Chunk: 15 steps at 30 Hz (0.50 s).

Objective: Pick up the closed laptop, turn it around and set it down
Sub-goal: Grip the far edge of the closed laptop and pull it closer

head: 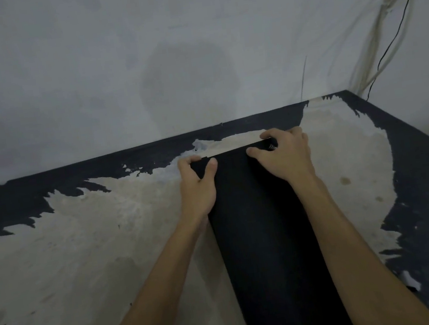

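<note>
Only the one head view here, looking down over both forearms. The closed laptop (260, 227) is black and runs lengthwise from the near edge out toward the far wall, sitting roughly in the middle of the worktop (87, 241). Can't really tell if it's lying flat or lifted a bit at the far end.

The left hand (197, 185) is clamped on the far left corner of the laptop, thumb on top of the lid and fingers curled around the left edge. The right hand (285, 153) is on the far right corner, thumb lying on the lid and fingers hooked over the far edge. A bit of white lettering peeks out next to the right hand, too small to read.

The worktop is in rough shape, dark coating peeled off over most of the middle so pale bare patches show, dark only along the far and right edges. Behind it is a grey-white wall (165, 46), and some cables (392, 29) hang down in the far right corner.
</note>
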Each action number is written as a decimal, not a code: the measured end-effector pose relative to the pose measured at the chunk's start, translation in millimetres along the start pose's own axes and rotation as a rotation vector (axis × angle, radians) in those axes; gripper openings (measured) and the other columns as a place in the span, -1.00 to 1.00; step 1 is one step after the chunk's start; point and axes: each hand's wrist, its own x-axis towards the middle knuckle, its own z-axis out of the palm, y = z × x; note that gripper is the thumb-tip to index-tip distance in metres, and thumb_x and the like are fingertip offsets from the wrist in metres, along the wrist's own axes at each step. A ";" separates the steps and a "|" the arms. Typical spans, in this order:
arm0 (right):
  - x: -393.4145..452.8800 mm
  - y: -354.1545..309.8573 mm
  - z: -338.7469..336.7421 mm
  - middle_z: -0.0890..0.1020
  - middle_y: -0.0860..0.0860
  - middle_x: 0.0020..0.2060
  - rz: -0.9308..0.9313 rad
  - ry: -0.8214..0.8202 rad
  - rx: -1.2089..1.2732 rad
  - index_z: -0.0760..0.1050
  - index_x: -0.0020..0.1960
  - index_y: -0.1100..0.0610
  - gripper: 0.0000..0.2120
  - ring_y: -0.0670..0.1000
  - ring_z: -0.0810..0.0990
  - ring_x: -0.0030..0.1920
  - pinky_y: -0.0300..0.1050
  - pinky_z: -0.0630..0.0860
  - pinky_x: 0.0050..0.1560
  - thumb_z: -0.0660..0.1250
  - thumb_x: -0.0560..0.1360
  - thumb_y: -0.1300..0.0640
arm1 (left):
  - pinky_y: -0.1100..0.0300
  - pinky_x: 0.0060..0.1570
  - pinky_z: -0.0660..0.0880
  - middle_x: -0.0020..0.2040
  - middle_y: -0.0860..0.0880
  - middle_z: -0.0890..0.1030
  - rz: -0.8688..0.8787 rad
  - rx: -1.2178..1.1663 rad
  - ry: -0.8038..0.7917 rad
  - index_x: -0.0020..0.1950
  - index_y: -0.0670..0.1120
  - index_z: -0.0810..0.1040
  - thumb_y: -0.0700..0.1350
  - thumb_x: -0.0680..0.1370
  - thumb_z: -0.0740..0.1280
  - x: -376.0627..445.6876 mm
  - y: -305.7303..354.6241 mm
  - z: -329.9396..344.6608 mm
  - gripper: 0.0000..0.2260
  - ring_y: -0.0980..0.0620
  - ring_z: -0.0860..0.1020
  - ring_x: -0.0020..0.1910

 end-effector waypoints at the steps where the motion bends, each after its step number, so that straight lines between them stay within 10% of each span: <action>1: 0.2 -0.2 -0.8 0.41 0.17 0.37 -0.007 -0.017 -0.030 0.57 0.37 -0.03 -0.44 0.20 0.35 0.43 0.11 0.36 0.38 0.45 0.47 -0.27 | 0.11 -0.10 0.66 0.16 -0.03 0.57 -0.026 -0.019 -0.012 0.28 0.08 0.37 0.03 0.67 0.35 1.3 3.3 -1.4 -0.76 0.05 0.64 0.04; 9: -9.9 -20.2 4.1 0.58 0.05 0.19 -0.287 -0.097 -0.213 0.63 0.13 0.01 -0.44 0.13 0.47 0.31 0.12 0.32 0.34 0.28 0.47 -0.44 | 0.25 -0.44 0.62 0.12 -0.10 0.60 -0.106 -0.043 -0.075 0.33 0.03 0.41 0.00 0.66 0.38 7.6 27.9 -16.3 -0.71 -0.01 0.67 -0.06; 15: -21.2 -34.8 8.7 0.53 -0.12 -0.36 -0.491 -0.107 -0.186 0.35 -0.31 -0.03 -0.46 -0.05 0.50 -0.32 -0.03 0.34 -0.27 0.15 0.52 -0.47 | 0.40 -0.47 0.55 0.06 0.00 0.59 -0.023 0.013 -0.163 0.25 0.01 0.48 -0.01 0.66 0.37 1.6 45.7 -24.1 -0.80 0.29 0.68 -0.29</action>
